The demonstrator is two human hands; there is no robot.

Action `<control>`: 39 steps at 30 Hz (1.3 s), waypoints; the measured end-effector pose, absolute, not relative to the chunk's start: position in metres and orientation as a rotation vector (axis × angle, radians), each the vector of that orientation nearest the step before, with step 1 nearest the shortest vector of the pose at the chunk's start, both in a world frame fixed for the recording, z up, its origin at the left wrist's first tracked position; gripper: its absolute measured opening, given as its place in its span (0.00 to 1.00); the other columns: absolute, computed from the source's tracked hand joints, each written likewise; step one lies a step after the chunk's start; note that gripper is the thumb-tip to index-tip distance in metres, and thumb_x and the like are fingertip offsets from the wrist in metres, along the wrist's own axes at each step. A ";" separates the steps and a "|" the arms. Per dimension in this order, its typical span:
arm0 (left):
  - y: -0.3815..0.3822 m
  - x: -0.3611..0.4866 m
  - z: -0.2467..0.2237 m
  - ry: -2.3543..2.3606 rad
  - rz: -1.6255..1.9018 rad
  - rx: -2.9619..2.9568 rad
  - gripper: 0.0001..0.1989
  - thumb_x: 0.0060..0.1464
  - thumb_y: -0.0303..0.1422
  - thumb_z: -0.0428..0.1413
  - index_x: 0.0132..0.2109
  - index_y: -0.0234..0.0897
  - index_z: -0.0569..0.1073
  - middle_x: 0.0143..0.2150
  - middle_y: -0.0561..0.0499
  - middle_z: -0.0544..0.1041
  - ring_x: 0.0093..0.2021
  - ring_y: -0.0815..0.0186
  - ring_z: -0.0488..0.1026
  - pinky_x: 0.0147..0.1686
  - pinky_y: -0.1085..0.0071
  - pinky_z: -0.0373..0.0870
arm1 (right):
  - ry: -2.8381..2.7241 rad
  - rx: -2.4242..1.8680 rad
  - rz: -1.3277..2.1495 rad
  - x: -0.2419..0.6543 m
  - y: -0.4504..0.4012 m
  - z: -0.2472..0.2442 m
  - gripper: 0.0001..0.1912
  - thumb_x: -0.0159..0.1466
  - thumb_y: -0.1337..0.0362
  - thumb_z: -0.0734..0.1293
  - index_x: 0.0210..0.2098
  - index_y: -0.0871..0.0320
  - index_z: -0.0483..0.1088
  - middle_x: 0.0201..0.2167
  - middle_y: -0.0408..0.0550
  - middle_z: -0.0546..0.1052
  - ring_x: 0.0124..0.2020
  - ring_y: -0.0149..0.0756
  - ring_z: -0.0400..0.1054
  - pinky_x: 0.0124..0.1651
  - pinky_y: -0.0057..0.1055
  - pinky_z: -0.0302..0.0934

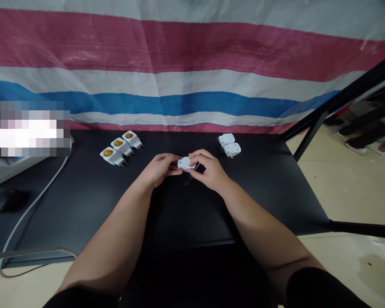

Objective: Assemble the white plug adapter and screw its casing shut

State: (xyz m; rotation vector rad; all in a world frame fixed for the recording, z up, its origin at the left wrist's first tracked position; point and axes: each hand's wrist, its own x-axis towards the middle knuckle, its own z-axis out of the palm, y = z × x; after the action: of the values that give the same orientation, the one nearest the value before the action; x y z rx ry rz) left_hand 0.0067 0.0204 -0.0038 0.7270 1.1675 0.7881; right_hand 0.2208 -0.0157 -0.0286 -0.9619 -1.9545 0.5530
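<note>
Both hands are closed around one white plug-in lamp socket (185,163) above the middle of the dark table. My left hand (162,169) pinches its left end, and my right hand (208,168) grips its right side. The socket's flat back, with small holes, faces up. Just under it, near my right fingers, shows a thin clear or dark item (189,179), too small to name. To the left, three similar lamp sockets (118,144) lie in a slanted row, gold-coloured openings up and prongs to the right. At the right, two more white sockets (230,145) lie back side up.
The black table (263,188) ends at a striped cloth (167,102) behind. On the left are a black mouse (9,201), a grey cable (35,201) and a white box-like object (6,169), partly blurred out. A black metal frame (311,132) stands at the right; people's legs show beyond.
</note>
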 end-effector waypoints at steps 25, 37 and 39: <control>0.020 0.002 -0.011 1.148 0.758 0.805 0.04 0.60 0.25 0.68 0.36 0.29 0.82 0.34 0.43 0.84 0.31 0.67 0.82 0.36 0.74 0.84 | -2.002 -1.027 0.582 0.220 -0.017 -0.029 0.05 0.70 0.69 0.71 0.43 0.52 0.75 0.55 0.53 0.77 0.57 0.45 0.77 0.62 0.49 0.74; 0.020 0.000 -0.014 1.119 0.757 0.810 0.04 0.60 0.25 0.69 0.37 0.30 0.82 0.34 0.44 0.84 0.30 0.68 0.82 0.37 0.74 0.85 | -1.999 -1.003 0.589 0.221 -0.017 -0.028 0.05 0.70 0.69 0.70 0.42 0.52 0.74 0.55 0.52 0.77 0.56 0.44 0.77 0.59 0.47 0.75; 0.020 -0.001 -0.015 1.104 0.758 0.816 0.05 0.58 0.26 0.70 0.38 0.30 0.82 0.35 0.44 0.84 0.30 0.68 0.82 0.37 0.74 0.84 | -2.003 -1.015 0.589 0.221 -0.017 -0.029 0.05 0.69 0.69 0.70 0.42 0.52 0.74 0.55 0.51 0.77 0.56 0.44 0.76 0.59 0.47 0.75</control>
State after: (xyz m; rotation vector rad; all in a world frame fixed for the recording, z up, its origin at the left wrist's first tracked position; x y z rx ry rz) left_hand -0.0007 0.0200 -0.0148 0.8160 1.1044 0.7583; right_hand 0.2210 -0.0167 -0.0288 -1.0154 -2.0033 0.5885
